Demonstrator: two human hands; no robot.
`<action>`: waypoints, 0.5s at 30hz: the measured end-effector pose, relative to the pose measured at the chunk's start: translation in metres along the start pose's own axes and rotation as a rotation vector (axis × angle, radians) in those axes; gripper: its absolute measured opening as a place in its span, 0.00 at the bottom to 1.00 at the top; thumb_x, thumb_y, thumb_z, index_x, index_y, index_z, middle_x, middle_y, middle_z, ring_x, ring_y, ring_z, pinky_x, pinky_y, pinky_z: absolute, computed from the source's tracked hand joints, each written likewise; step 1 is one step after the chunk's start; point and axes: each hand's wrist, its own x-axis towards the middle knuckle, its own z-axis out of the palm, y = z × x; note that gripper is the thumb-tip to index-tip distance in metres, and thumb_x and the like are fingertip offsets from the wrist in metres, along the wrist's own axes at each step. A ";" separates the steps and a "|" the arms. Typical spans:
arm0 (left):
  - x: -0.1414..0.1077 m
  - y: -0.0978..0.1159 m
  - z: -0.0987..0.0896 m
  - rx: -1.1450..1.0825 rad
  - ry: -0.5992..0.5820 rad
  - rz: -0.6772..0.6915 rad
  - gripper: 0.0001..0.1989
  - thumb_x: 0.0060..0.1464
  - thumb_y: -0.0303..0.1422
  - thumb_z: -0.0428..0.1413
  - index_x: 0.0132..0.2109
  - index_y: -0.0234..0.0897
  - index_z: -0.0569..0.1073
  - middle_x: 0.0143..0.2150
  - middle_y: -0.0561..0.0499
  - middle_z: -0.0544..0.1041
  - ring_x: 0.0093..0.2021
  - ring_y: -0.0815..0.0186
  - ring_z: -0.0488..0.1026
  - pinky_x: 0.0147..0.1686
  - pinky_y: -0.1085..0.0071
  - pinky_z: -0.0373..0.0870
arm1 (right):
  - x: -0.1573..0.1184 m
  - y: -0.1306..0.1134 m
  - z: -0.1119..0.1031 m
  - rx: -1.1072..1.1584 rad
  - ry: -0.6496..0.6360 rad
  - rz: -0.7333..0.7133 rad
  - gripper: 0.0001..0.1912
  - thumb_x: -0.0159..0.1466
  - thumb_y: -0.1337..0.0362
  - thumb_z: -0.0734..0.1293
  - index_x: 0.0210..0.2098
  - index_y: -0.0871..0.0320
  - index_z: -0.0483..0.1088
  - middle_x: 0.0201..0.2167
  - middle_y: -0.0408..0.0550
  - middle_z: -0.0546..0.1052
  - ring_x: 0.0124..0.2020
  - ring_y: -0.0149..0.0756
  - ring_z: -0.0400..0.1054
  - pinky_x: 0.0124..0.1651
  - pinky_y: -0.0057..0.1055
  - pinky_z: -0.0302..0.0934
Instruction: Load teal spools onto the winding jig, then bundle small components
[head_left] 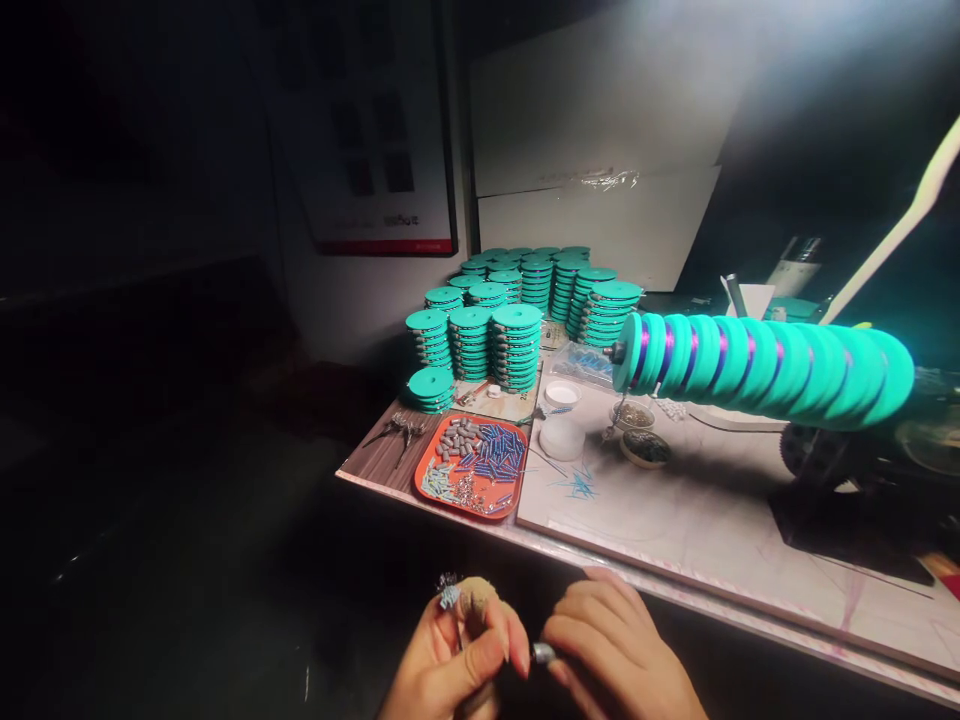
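Note:
My left hand [461, 665] is closed, thumb and fingers pinched together. A small pale-blue bundle [448, 597] with a dark frayed top sticks up out of it, and a tan cover [478, 598] sits over one finger. Just to the right, my right hand [619, 645] is closed around a small shiny grey sinker [542, 653], which points toward the left fingertips. Any thin line between the hands is too fine to make out. Both hands are in front of the table edge, below an orange tray [421, 478] of grey sinkers [459, 440], dark blue pieces [501, 455] and pale small parts.
Stacks of teal foam spools [517, 345] stand at the back left of the table. A row of teal spools on a shaft [757, 365] extends over the right side. Small bowls [645, 450], a white tub [561, 438] and light-blue strips [579, 484] lie between.

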 end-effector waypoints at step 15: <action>-0.010 0.044 0.031 0.682 0.101 0.319 0.10 0.52 0.35 0.52 0.26 0.35 0.68 0.25 0.52 0.67 0.28 0.69 0.65 0.30 0.75 0.60 | 0.014 -0.009 0.017 0.262 0.052 0.022 0.14 0.66 0.59 0.53 0.27 0.55 0.61 0.17 0.37 0.69 0.21 0.23 0.65 0.40 0.23 0.63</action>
